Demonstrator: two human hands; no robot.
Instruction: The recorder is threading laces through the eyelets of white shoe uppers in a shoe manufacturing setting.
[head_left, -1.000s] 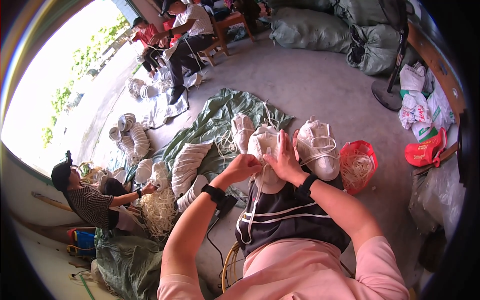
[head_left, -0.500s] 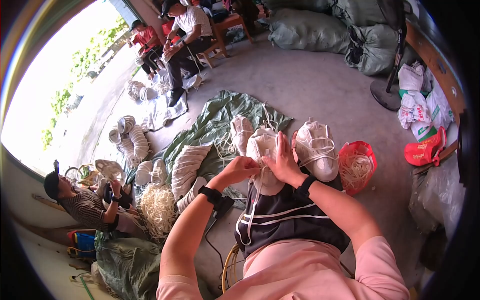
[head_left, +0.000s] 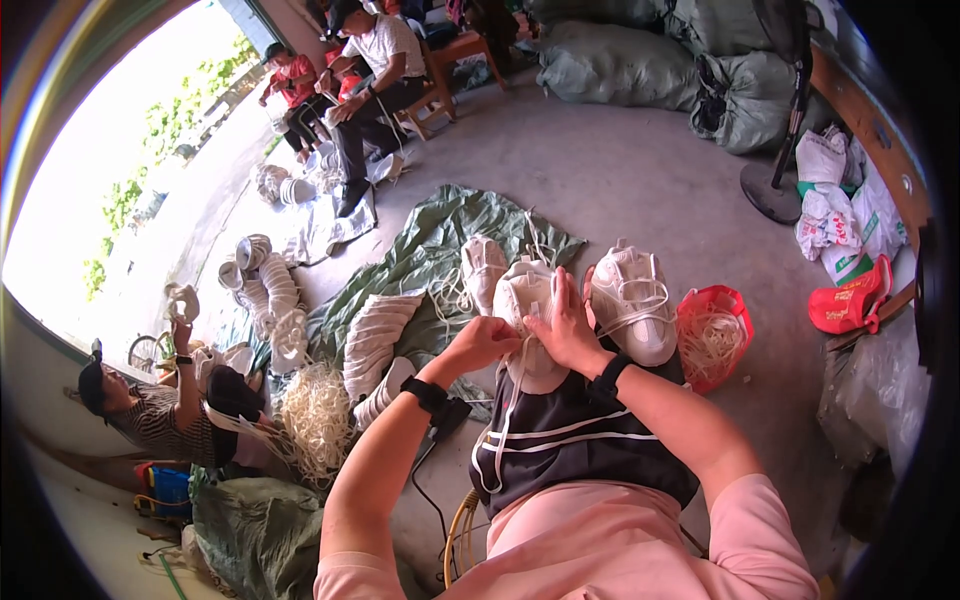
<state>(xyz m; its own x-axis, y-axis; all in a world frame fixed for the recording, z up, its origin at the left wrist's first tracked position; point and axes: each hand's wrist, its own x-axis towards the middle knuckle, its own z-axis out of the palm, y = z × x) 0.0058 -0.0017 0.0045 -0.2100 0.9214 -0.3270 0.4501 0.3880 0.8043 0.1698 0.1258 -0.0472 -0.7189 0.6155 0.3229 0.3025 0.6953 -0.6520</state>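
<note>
Head view: a pale shoe (head_left: 518,298) with a rounded, smooth toe and a soft upper rests on the wearer's lap, toe pointing back toward the body, over dark cloth (head_left: 590,468) crossed by white stripes. The right hand (head_left: 568,325) lies flat along its upper, fingers straight and together, thumb spread and not clasping. The left hand (head_left: 492,343) curls at the shoe's other side, fingertips gathered; whether they grip the lace cannot be told. A thin, flat white lace (head_left: 507,425) hangs from there in a loose curve.

Just to the right sits a second shoe (head_left: 642,300), bulky and ridged, laces looped across its front. Beside it, a glossy red plastic container (head_left: 712,384) with an angular rim holds a tangle of cream laces (head_left: 715,335). Crinkled green sheeting (head_left: 405,262) spreads on smooth grey concrete, next to a curved, ribbed row of nested white shoes (head_left: 375,345) and a stringy heap of cream laces (head_left: 317,408). Farther back lie stuffed, creased grey-green sacks (head_left: 620,62), contents hidden.
</note>
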